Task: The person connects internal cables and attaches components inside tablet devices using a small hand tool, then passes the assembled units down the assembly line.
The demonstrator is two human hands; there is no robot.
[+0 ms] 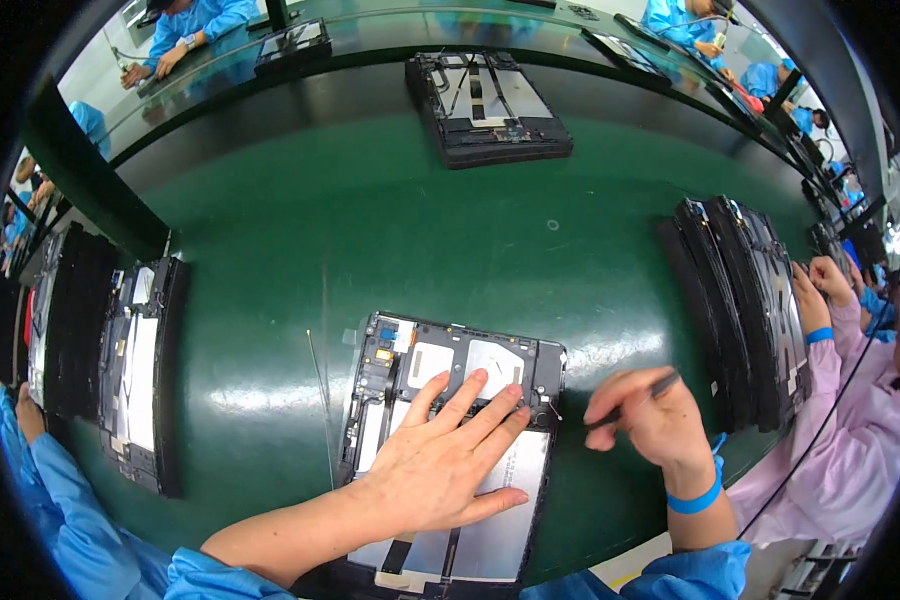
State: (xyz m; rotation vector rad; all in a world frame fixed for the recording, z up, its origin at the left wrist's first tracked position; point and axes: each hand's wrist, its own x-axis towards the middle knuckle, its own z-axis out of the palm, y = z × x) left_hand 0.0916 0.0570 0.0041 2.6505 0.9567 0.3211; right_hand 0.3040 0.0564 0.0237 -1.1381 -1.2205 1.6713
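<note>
Under my left hand (450,455): opened tablet (450,450), back side up, no lit screen showing. Small yellow label (383,354) near its top-left corner, pale rectangular stickers (493,360) across the top. Second opened tablet (490,108) at the belt's far edge, grey-white panels inside. Stacks of similar units (740,310) left and right, screens not visible. No packages or signs.

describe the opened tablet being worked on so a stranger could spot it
On the green conveyor belt, look at the near edge. The opened black tablet chassis lies flat there under the left hand, unlike the tablets stacked upright at either side.
</note>
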